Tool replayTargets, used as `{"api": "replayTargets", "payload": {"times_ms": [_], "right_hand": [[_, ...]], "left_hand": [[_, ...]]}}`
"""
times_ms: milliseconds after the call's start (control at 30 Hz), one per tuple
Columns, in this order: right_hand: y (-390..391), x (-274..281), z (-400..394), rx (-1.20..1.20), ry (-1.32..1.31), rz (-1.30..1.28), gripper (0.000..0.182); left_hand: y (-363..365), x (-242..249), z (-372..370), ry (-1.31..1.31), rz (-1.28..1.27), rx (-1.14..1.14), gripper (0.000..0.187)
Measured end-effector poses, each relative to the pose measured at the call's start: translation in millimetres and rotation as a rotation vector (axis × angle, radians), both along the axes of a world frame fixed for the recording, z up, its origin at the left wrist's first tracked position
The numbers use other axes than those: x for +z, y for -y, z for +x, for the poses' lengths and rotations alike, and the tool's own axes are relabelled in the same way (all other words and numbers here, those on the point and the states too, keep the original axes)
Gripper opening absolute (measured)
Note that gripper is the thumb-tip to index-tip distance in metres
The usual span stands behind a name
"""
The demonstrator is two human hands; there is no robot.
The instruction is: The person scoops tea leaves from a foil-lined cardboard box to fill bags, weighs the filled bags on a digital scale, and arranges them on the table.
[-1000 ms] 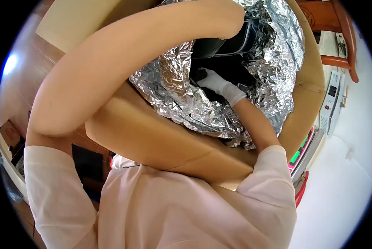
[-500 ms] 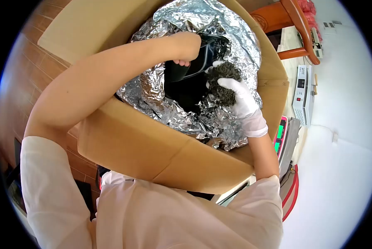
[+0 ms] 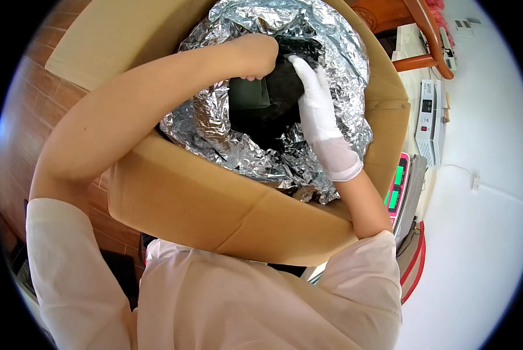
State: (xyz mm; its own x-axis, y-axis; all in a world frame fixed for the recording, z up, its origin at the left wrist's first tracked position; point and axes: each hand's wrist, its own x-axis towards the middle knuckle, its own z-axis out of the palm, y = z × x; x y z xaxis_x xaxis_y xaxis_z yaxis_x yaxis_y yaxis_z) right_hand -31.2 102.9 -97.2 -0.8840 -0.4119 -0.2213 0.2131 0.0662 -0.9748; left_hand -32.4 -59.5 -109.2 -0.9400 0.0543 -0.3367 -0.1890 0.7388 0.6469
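- Room: brown floor tiles (image 3: 45,108) lie at 9 o'clock of the foil-lined opening, a white wall (image 3: 483,245) at 3 to 4 o'clock.
- The bare left hand (image 3: 259,55) is at the opening's 12 o'clock, back of the hand up. Its fingers (image 3: 251,77) curl under the palm; I cannot tell what they grip, if anything.
- The white-gloved right hand (image 3: 316,105) comes in from 4 o'clock, tips toward 12. Thumb and fingers stand apart at the near end of the dark hollow; I cannot tell whether they hold anything.
- A dark green panel (image 3: 251,96) shows at 6 o'clock of the left fingers, just beneath them, and at 9 o'clock of the glove, apart from it.
- Dark contents (image 3: 282,93) lie between panel and glove, at 8 o'clock of the gloved fingertips; their detail is lost in shadow.
- Crumpled foil (image 3: 346,70) rings the hollow.
- Around the foil is a cardboard box (image 3: 215,201), its near wall at 6 o'clock, a flap at 10.
- Further out: a wooden chair (image 3: 428,29) at 2 o'clock, a white device (image 3: 429,125) at 3, and a scale (image 3: 398,184) with green displays at 4.
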Motion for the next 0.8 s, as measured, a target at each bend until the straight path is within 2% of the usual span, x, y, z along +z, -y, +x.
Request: {"api": "replayTargets", "payload": {"times_ms": [167, 200, 267, 333, 400, 433, 467, 500, 533, 567, 600, 667, 700, 733, 767, 800], "right_hand": [[-11, 2, 2, 0.181, -0.161, 0.233, 0.043], [-13, 2, 1, 0.19, -0.316, 0.239, 0.038], [-14, 9, -3, 0.147, -0.39, 0.286, 0.037], [-19, 8, -10, 0.116, -0.455, 0.354, 0.033], [-27, -10, -20, 0.09, -0.27, 0.36, 0.032], [-29, -26, -25, 0.092, -0.21, 0.395, 0.032], [-30, -44, -31, 0.094, -0.151, 0.429, 0.033], [-35, -67, -33, 0.122, -0.176, 0.487, 0.032], [-43, -96, -40, 0.22, -0.348, 0.614, 0.032], [-49, -122, -47, 0.336, -0.396, 0.734, 0.027], [-54, -147, -53, 0.453, -0.443, 0.854, 0.029], [-68, -210, -67, 0.506, -0.669, 1.231, 0.047], [-62, -211, -69, 0.473, -0.574, 1.53, 0.065], [-57, -196, -84, 0.539, -0.291, 1.467, 0.077], [-62, -197, -98, 0.555, -0.195, 1.456, 0.079], [-70, -202, -112, 0.547, -0.187, 1.463, 0.081]], "left_hand": [[1, -1, -2, 0.019, -0.072, -0.033, 0.02], [2, -2, -2, 0.03, -0.067, -0.035, 0.02], [2, -6, -2, -0.038, 0.022, 0.024, 0.021], [2, 8, -1, -0.037, -0.024, 0.053, 0.014], [13, 21, -4, 0.0, -0.143, -0.204, 0.021], [12, 18, -3, 0.011, -0.14, -0.202, 0.021], [12, 15, -2, -0.128, -0.17, -0.119, 0.021], [12, 11, -2, -0.266, -0.2, -0.037, 0.021], [12, 3, -4, -0.257, -0.203, -0.032, 0.021], [11, -8, -9, -0.378, -0.254, -0.048, 0.021], [11, -16, -13, -0.497, -0.303, -0.067, 0.021], [8, -10, -10, -0.401, -0.28, -0.028, 0.021], [8, -10, -9, -0.428, -0.306, -0.07, 0.021], [8, -11, -8, -0.453, -0.332, -0.115, 0.022], [4, -10, -5, -0.433, -0.237, 0.047, 0.022], [5, -8, -1, -0.5, -0.356, -0.141, 0.022]]}}
